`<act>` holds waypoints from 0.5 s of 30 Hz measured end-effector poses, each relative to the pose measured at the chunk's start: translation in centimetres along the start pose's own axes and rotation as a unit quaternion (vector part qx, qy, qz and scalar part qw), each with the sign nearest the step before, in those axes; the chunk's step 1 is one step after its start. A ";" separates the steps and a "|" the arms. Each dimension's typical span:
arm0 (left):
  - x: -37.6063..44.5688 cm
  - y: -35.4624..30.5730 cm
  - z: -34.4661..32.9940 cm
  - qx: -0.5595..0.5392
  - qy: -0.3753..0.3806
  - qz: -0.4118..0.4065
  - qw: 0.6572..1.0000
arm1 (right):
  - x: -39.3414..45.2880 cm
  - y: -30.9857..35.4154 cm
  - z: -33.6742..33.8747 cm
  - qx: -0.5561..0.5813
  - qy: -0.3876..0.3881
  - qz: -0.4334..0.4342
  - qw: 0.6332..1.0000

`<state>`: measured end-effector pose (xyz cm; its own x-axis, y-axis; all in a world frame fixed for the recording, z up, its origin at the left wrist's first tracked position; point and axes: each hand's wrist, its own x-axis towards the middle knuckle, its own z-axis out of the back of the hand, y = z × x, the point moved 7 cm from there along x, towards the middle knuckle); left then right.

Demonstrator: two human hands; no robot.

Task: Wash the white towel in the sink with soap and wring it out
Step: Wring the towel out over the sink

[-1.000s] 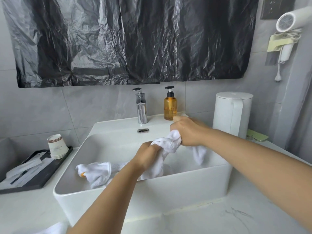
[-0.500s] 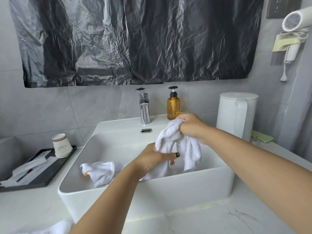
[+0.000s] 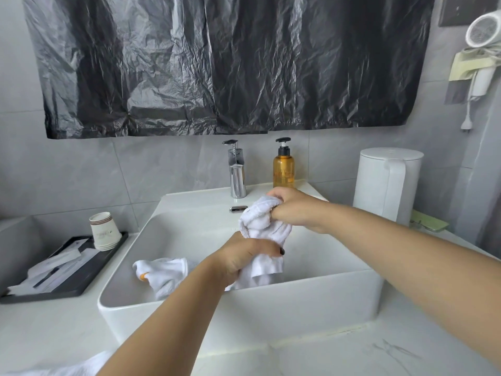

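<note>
- Over the basin of the sink point(image 3: 298, 302), the right hand point(image 3: 295, 210) is clenched around the upper end of the white towel point(image 3: 264, 226), fingers curled tight with the cloth bunched out past the knuckles toward the faucet side.
- Below and nearer the camera, the left hand point(image 3: 241, 259) grips the lower part of that towel, thumb across the front with a dark-painted nail showing; the hand sits just beneath the right one, the towel running between the two fists.
- Under the left hand, the towel's loose end hangs down into the basin.
- Further left on the basin floor lies a second bunch of white cloth with an orange mark point(image 3: 162, 272); whether it joins the held towel cannot be told.
- Behind the hands, on the sink's back ledge, stand a chrome faucet point(image 3: 237, 180) and, just to its right, an amber pump soap bottle point(image 3: 283, 169).
- Right of the sink, a white kettle point(image 3: 385, 183) stands on the counter.
- Left of the sink, a black tray point(image 3: 67, 289) holds stacked paper cups point(image 3: 105, 230) and wrapped packets.
- Across the wall above hangs a black plastic sheet point(image 3: 230, 63), with a wall-mounted hair dryer point(image 3: 484, 33) at the upper right.
</note>
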<state>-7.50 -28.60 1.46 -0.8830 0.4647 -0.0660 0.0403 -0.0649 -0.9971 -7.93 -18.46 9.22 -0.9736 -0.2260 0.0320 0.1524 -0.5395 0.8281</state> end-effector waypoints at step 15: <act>-1.3 0.8 -2.2 -0.146 0.102 0.096 0.979 | -1.7 0.0 -2.0 -0.480 0.001 0.428 0.766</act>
<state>-5.26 -27.34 0.66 -0.7356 0.6368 -0.2309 0.3555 0.0729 -0.9318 -5.91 -19.67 8.05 -0.4476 -0.8310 0.3303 0.7901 -0.5405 -0.2891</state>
